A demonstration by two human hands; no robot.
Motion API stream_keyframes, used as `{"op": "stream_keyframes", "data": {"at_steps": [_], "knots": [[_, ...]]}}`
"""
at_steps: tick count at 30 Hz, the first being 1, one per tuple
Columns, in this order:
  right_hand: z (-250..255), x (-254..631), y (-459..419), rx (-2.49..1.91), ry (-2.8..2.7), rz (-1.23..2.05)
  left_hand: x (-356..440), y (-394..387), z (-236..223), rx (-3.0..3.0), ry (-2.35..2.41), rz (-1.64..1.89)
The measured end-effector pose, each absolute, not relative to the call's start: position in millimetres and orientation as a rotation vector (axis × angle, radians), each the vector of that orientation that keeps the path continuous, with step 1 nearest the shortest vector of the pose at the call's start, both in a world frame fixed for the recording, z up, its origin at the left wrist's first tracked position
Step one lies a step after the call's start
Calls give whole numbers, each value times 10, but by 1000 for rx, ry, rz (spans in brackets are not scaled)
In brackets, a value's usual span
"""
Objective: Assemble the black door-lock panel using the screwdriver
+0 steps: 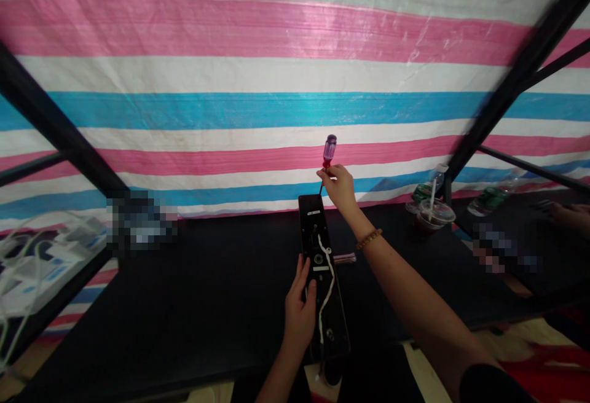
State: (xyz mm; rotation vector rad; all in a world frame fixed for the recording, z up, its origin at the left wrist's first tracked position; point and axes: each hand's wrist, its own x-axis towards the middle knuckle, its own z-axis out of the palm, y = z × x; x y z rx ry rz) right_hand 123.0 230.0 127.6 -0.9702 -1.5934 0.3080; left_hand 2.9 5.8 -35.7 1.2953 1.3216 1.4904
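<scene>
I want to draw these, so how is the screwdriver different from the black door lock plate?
The screwdriver is small and thin, but the black door lock plate is much longer and wider. The screwdriver has a see-through purple handle; the plate is black with a white cable on it. The right hand holds the screwdriver up high; the left hand holds the plate lower down. Both are held in a hand.

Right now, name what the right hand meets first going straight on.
The right hand points past the black lock plate; probably the striped tarp comes first, though depth is unclear.
</scene>
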Motion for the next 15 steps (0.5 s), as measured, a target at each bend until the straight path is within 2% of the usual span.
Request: {"op": "stream_keyframes", "data": {"at_steps": [7,15], "knots": [[1285,1230,2312,-969,-1609,421,30,57,-374,1284,1314,1514],[1337,1192,2259,-1004,-1538,321,30,52,-355,1267,1309,1498]]}}
